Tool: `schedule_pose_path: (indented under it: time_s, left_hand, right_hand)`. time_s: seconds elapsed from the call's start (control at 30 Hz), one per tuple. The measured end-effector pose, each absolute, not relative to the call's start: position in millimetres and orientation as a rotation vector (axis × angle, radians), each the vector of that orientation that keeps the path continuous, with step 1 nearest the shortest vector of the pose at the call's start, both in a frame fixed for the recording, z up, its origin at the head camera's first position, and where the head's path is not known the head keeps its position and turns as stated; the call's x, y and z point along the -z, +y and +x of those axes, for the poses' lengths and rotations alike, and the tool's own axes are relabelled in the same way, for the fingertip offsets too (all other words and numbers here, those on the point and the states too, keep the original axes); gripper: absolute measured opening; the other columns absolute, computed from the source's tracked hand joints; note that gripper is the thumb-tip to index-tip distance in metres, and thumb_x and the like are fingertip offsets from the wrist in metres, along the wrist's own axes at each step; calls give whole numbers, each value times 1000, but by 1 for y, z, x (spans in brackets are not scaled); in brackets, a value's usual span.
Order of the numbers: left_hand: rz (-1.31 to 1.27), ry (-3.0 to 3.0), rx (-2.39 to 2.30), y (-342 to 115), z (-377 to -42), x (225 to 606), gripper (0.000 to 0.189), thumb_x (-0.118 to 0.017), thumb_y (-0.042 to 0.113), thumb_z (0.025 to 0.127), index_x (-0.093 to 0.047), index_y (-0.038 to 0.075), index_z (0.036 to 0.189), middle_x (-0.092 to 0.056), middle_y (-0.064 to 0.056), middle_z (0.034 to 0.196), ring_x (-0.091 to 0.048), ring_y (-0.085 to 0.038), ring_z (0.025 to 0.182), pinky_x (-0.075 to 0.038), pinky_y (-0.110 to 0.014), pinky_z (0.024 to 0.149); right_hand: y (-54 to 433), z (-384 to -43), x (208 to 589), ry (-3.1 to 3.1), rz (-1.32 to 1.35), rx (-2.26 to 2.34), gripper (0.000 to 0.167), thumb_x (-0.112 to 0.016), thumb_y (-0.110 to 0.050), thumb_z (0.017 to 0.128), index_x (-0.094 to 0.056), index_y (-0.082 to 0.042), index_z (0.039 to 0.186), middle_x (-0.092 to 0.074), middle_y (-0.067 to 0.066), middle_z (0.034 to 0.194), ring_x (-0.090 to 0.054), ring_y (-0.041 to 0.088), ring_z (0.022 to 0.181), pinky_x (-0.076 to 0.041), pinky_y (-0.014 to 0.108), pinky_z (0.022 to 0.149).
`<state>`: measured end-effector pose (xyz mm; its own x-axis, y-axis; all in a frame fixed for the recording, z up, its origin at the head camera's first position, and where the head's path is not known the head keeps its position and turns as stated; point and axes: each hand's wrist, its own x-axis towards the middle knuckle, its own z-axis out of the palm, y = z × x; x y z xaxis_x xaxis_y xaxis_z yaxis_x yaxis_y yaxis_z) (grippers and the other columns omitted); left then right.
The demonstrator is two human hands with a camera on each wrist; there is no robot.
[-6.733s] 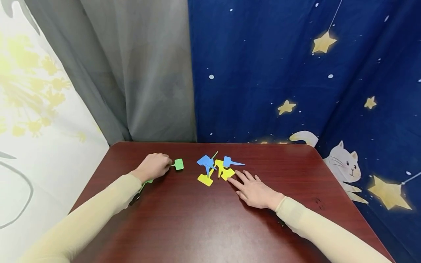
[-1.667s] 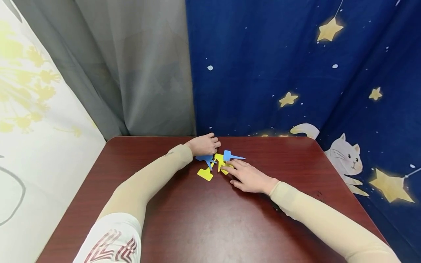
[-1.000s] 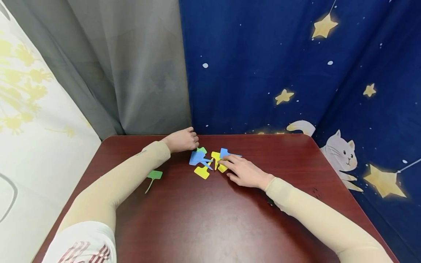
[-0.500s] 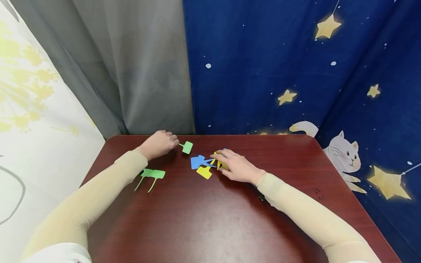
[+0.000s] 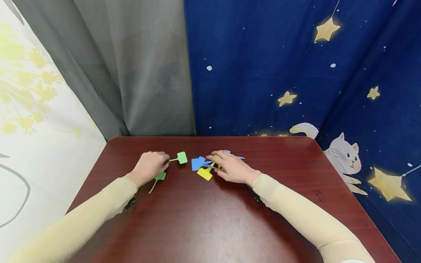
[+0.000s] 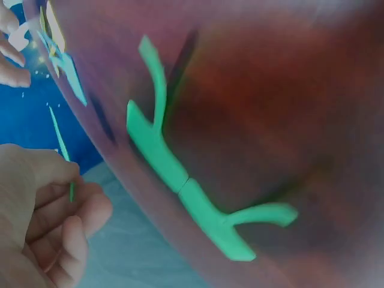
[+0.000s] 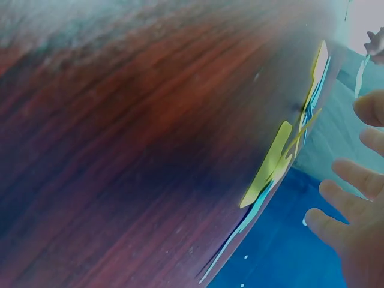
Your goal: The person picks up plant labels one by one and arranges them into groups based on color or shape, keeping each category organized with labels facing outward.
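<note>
My left hand [image 5: 149, 168] pinches the stem of a green T-shaped plant label [image 5: 182, 157], whose flat head points right. Two more green plant labels [image 6: 159, 153] lie end to end on the table in the left wrist view; in the head view my left hand and forearm partly hide them. My right hand [image 5: 233, 168], its fingers spread, is over the right part of a small pile and covers some of it. From the pile, blue labels [image 5: 196, 163] and a yellow label [image 5: 204, 174] show left of its fingers. Another blue label [image 5: 227, 151] peeks out behind it.
The dark red-brown table [image 5: 197, 219] has rounded far corners. Behind it hang a grey curtain [image 5: 154, 73] and a blue one [image 5: 250, 73] with stars. A white patterned cloth [image 5: 42, 109] hangs on the left.
My left hand let go of an earlier green label at the left, reached to the pile, and drew another green label out leftward. My right hand shifted left over the pile.
</note>
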<state>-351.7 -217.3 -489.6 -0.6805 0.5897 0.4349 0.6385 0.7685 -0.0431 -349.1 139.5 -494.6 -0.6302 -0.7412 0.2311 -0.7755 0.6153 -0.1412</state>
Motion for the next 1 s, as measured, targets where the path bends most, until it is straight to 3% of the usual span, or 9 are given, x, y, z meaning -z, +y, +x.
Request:
schedule_pose_path:
  time_s: [0.33, 0.73, 1.0]
  left_hand:
    - [-727, -2727, 245, -223, -322, 506, 34, -72, 12, 87, -52, 22, 61, -42, 10, 54, -40, -11, 45, -36, -33, 41]
    - [-677, -2575, 202, -215, -289, 515, 16, -73, 3, 80, -60, 8, 74, -50, 0, 63, -52, -28, 48, -45, -43, 39]
    - [-762, -2526, 179, -208, -271, 517, 22, -72, -2, 75, -53, 10, 71, -47, 0, 62, -50, -23, 45, -43, -38, 38]
  right_hand:
    - [133, -349, 498, -2684, 1309, -302, 55, -61, -25, 98, -48, -16, 151, -49, 10, 147, -44, 20, 134, -41, 42, 109]
    - [135, -346, 502, -2665, 1321, -259, 55, -62, -25, 98, -49, -15, 150, -50, 11, 147, -43, 22, 136, -36, 43, 113]
    - [137, -342, 506, -2681, 1308, -245, 54, -61, -23, 98, -50, -18, 150, -50, 11, 147, -44, 24, 136, -38, 43, 111]
